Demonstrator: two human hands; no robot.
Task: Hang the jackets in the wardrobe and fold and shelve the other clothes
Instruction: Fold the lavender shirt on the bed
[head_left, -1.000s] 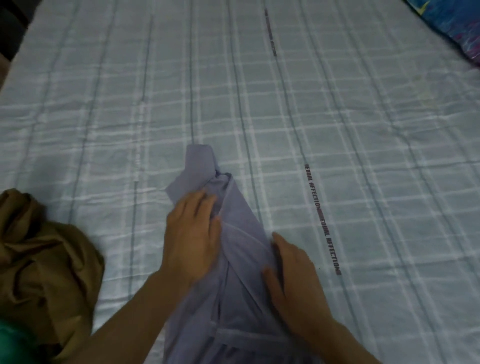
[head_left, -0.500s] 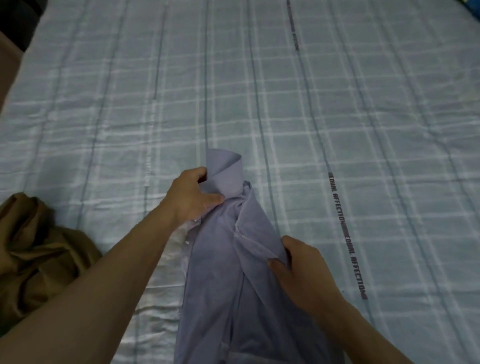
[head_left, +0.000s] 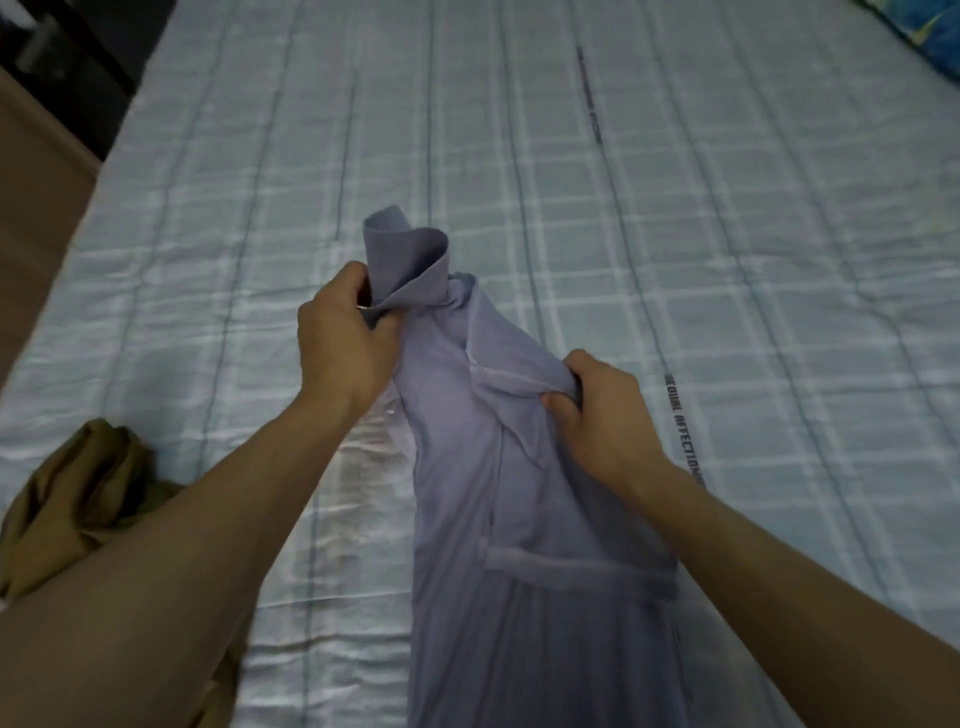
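Now the lavender shirt (head_left: 519, 493) lies lengthwise on the checked bed (head_left: 727, 234). At the shirt's collar end, the left hand (head_left: 340, 340) curls its fingers round the collar; at the shirt's shoulder, the right hand (head_left: 605, 415) pinches a fold. Left of the shirt sits a brown garment (head_left: 72, 493).

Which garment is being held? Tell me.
The lilac shirt, gripped by the left hand and right hand. The brown garment lies crumpled, untouched by either hand.
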